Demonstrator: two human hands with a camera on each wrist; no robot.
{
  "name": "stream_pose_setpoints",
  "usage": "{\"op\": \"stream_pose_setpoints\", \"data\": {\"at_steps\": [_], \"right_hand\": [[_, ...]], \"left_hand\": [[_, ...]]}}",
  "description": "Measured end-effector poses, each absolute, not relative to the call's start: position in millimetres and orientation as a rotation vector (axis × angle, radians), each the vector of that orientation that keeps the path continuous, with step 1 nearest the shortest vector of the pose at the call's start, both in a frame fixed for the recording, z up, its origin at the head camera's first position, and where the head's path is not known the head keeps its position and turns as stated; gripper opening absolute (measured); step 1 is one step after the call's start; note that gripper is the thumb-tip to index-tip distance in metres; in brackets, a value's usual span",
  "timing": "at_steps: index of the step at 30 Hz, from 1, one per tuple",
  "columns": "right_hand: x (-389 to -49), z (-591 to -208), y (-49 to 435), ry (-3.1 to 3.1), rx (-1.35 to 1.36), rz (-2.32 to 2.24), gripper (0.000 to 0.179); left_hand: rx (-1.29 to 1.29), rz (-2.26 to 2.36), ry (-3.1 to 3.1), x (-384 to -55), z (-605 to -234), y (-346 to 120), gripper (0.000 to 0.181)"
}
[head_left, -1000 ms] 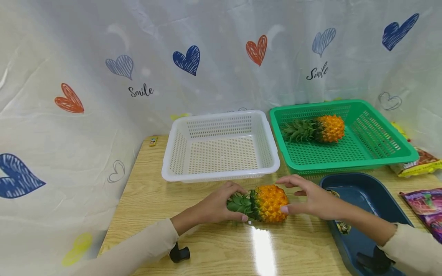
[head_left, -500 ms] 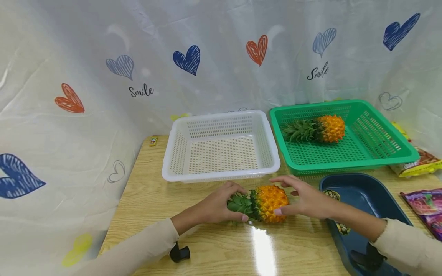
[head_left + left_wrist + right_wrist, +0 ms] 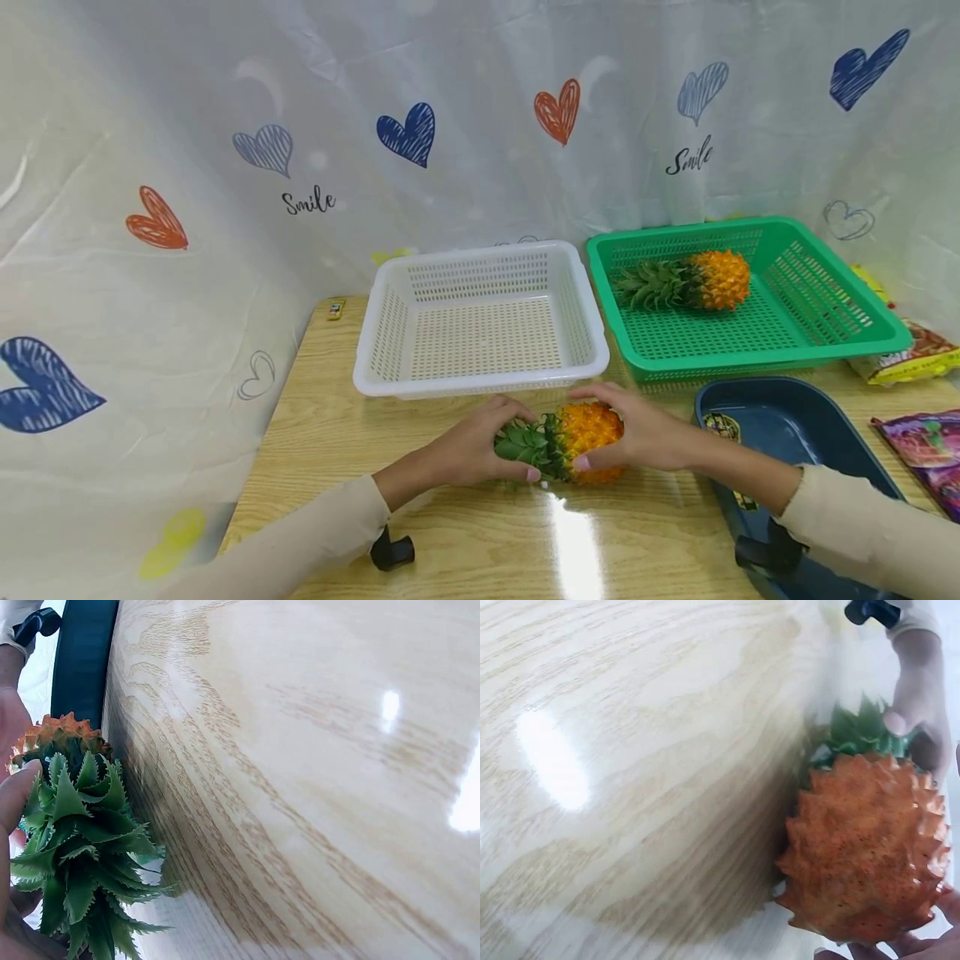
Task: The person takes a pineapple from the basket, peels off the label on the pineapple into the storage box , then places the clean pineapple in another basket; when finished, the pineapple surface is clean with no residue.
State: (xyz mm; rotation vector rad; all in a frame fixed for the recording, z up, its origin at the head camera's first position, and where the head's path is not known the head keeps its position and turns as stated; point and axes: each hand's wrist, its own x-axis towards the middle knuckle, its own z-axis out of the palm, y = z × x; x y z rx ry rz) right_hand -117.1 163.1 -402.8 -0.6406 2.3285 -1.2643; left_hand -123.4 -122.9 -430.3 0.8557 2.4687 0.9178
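Observation:
A small orange pineapple (image 3: 588, 429) with a green crown (image 3: 523, 444) lies on its side on the wooden table, in front of the white basket. My left hand (image 3: 467, 446) grips the crown, thumb on the near side and fingers on the far side. From the other end my right hand (image 3: 656, 433) holds the body, with thumb and fingers spread around it. In the left wrist view the spiky leaves (image 3: 86, 847) sit against the left palm. The right wrist view shows the body's base (image 3: 866, 847), with right fingertips at its lower edge.
Behind stands a white basket (image 3: 480, 385), and right of it a green basket (image 3: 750, 362) holding another pineapple (image 3: 720, 279). A dark blue tray (image 3: 810, 417) lies under the right forearm. Snack packets (image 3: 922, 450) lie far right; a small yellow packet (image 3: 335, 310) is at back left.
My right hand has moved left, from beside the pineapple's base to around its body. The left hand stays on the crown, and the pineapple has hardly moved.

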Motion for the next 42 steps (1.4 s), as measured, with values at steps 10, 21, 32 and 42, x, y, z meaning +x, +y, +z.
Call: {"op": "stream_pose_setpoints", "data": {"at_steps": [10, 21, 32, 42], "right_hand": [[-125, -410, 158, 2.202, -0.734, -1.225, 0.091], [-129, -412, 155, 2.245, -0.796, -1.169, 0.087], [-129, -414, 155, 2.285, -0.8, -1.155, 0.082], [-127, -410, 158, 2.331, -0.78, -1.126, 0.079]], "left_hand": [[0.849, 0.925, 2.474, -123, -432, -124, 0.069], [0.86, 0.935, 2.476, -123, -430, -127, 0.068], [0.868, 0.922, 2.468, -124, -429, -127, 0.069], [0.89, 0.898, 2.454, -123, -427, -129, 0.068]]}}
